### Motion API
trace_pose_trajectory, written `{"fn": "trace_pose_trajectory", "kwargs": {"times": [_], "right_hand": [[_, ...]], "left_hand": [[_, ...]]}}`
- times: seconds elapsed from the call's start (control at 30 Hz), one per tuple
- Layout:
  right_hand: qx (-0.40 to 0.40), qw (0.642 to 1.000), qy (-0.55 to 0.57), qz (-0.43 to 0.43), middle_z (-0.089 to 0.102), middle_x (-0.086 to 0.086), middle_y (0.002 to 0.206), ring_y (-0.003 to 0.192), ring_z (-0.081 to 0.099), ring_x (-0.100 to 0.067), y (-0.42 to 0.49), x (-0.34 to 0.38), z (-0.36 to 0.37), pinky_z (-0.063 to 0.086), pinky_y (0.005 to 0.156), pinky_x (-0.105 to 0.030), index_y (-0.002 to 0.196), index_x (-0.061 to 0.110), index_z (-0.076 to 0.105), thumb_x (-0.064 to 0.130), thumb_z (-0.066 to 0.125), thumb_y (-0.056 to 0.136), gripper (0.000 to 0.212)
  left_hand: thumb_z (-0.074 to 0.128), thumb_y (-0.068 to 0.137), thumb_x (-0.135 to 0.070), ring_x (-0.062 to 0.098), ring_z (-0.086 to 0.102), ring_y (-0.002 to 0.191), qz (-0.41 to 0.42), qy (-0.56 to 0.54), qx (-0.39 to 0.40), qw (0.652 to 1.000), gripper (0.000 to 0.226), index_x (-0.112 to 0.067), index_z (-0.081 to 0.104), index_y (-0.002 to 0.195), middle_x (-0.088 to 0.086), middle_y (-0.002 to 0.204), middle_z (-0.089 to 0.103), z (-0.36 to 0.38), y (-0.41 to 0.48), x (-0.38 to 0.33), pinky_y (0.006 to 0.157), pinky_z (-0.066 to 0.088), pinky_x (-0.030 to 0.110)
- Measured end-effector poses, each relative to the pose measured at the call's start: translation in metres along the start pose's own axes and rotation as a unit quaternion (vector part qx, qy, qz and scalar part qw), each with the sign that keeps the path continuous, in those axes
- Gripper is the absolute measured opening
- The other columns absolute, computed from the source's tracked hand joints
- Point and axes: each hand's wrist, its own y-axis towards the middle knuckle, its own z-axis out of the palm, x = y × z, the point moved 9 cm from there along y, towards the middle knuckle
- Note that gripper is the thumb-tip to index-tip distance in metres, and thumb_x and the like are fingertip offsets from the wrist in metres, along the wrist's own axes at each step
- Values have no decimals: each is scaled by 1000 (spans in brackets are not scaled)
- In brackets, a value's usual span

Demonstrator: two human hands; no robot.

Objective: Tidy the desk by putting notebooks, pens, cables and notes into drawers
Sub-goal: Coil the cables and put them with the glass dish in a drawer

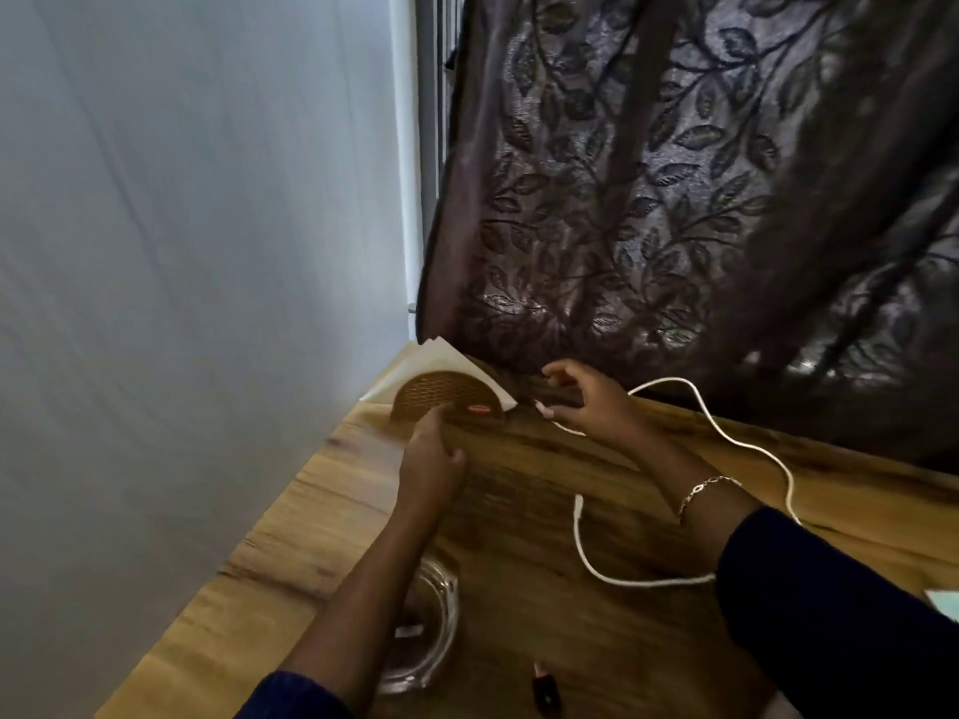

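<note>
The right hand (591, 402) has its fingers curled in a pinch on the white cable (747, 446) at the back of the wooden desk (519, 537), right against the foot of the dark leaf-patterned curtain (674, 199). From that hand the cable arcs up along the curtain and bends down the desk to the right, passing behind the right forearm. A second stretch comes out from under the dark sleeve and curves round to a free plug end lying on the wood between the two arms. The left hand (430, 459) reaches to the lower edge of a round brown perforated holder (446, 394) (it carries a small red label). Its fingers meet the rim, but blur hides whether they actually grip it. White paper sheets (441, 352) stand behind the holder in the desk's back corner, beside the pale wall (181, 251). A clear glass dish (441, 614) sits under the left forearm. A small dark tube (545, 685) lies near the front edge, just right of the dish. A thin bracelet (708, 487) circles the right wrist.
</note>
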Motion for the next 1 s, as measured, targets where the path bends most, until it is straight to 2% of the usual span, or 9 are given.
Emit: {"fn": "trace_pose_trajectory", "kwargs": {"times": [0.13, 0.23, 0.3, 0.37, 0.53, 0.67, 0.8, 0.9, 1.0], "right_hand": [[8, 1000, -4, 14, 60, -11, 112, 102, 55, -15, -46, -16, -30, 39, 75, -9, 117, 5, 57, 5, 73, 75, 46], [19, 999, -11, 27, 62, -15, 109, 99, 59, -23, -77, -27, -42, 47, 85, -28, 112, 5, 59, 3, 75, 73, 42], [28, 998, -27, 49, 64, -14, 107, 96, 61, -23, -100, -35, -48, 49, 87, -37, 111, 6, 60, 3, 74, 73, 41], [46, 996, -53, 63, 65, -13, 106, 93, 61, -21, -120, -42, -49, 49, 86, -35, 112, 5, 60, 4, 74, 74, 40], [75, 990, -80, 92, 65, -5, 110, 95, 60, -13, -156, -49, -44, 44, 82, -24, 115, 10, 60, 9, 70, 79, 38], [90, 986, -104, 96, 63, -2, 116, 102, 59, -14, -172, -52, -42, 46, 88, -27, 120, 16, 57, 15, 69, 80, 42], [76, 985, -134, 75, 61, 1, 119, 107, 56, -12, -176, -44, -48, 45, 91, -28, 121, 19, 57, 15, 63, 85, 37], [5, 983, -182, -4, 58, -1, 122, 111, 54, -19, -172, -18, -63, 41, 92, -29, 117, 16, 59, 13, 60, 87, 31], [-39, 971, -224, -80, 51, -3, 131, 118, 50, -23, -165, 8, -74, 35, 94, -25, 120, 13, 59, 8, 60, 83, 38]], "left_hand": [[52, 85, -2, 26, 55, 110, 1, -10, 54, 998, 45, -10, 46, 129, 12, 121, 57, 33, -33, -21, 94, 45, 34], [55, 87, -9, 21, 53, 111, -1, -4, 108, 994, 40, -11, 47, 127, 6, 122, 56, 58, -56, -30, 89, 42, 27], [58, 88, -14, 22, 55, 109, -4, 17, 134, 991, 33, -10, 51, 120, 6, 117, 58, 75, -71, -34, 87, 43, 28], [58, 89, -25, 24, 56, 105, -24, 70, 131, 989, 29, -7, 54, 111, 9, 112, 59, 86, -82, -32, 87, 45, 32], [55, 87, -47, 25, 59, 100, -79, 156, 118, 978, 42, -9, 58, 104, 9, 106, 63, 101, -93, -31, 83, 48, 33], [54, 90, -39, 24, 61, 96, -87, 178, 99, 975, 30, -12, 57, 100, 7, 104, 64, 105, -94, -36, 82, 50, 34], [57, 89, -31, 23, 61, 87, -80, 117, 75, 987, 24, -8, 59, 96, 7, 97, 66, 102, -89, -47, 67, 44, 30], [59, 87, -23, 23, 64, 84, -13, 81, 88, 993, 16, -10, 66, 93, 7, 90, 69, 102, -87, -73, 63, 43, 29], [59, 87, -22, 17, 63, 81, 58, 59, 85, 993, 16, -12, 69, 96, 3, 90, 70, 93, -89, -104, 59, 40, 24]]}}
